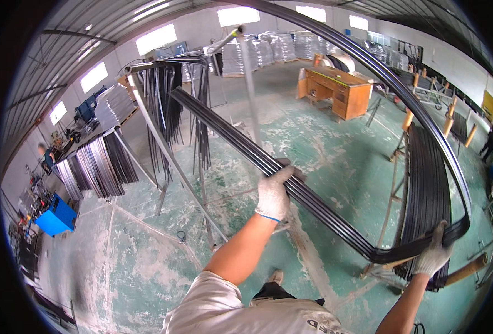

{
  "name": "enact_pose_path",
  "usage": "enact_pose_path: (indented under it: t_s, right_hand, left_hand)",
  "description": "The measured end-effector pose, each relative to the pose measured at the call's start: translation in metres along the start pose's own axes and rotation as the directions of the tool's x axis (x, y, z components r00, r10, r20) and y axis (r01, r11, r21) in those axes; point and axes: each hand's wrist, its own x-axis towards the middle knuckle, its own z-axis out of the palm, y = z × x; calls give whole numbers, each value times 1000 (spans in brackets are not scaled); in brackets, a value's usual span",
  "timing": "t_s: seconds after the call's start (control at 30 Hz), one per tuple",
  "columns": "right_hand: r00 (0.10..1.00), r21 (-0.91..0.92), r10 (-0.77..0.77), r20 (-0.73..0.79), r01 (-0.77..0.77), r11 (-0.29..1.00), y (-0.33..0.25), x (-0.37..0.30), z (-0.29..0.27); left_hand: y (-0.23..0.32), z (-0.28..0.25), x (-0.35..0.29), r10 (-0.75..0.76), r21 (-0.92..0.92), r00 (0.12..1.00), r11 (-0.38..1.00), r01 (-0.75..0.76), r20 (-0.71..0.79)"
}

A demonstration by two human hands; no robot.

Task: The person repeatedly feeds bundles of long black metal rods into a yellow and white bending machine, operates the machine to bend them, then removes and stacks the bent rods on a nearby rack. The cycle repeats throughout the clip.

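Note:
A bundle of long, glossy black bent tubes (pixel 335 220) crosses in front of me in a large U shape. My left hand (pixel 277 192), in a white knit glove, is closed around the bundle's straight near leg. Further right, my gloved right hand (pixel 434 256) grips the same bundle close to its lower bends. From there the other leg curves up and over toward the top of the view. The near leg's free ends reach a metal stand (pixel 171 150) at left, hung with several dark strips (pixel 166 106); whether they touch it I cannot tell.
On the right, more black tubes (pixel 424 189) hang on a rack with wooden-ended posts. Another rack of hanging strips (pixel 99 164) stands left, near a person (pixel 47 158) and a blue box (pixel 57 216). A wooden desk (pixel 349 97) and wrapped pallets (pixel 257 55) stand farther back.

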Motion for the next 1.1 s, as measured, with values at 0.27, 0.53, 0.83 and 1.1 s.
enact_pose_path:
  t_s: [0.27,0.53,0.83,1.1]
  right_hand:
    - [911,106,-343,230,327,939,-251,21,336]
    - [548,451,-718,430,558,696,-448,-69,584]
    - [114,686,-743,659,314,656,-210,-292,569]
    - [493,-674,558,667,81,735,160,-189,220]
  left_hand:
    - [153,-154,214,164,-155,985,973,-171,-56]
    - [228,-255,322,177,-304,982,934,-189,-68]
    - [76,-280,249,-95,85,995,992,98,-43]
    - [-156,-160,147,-614,423,789,712,561,-13]
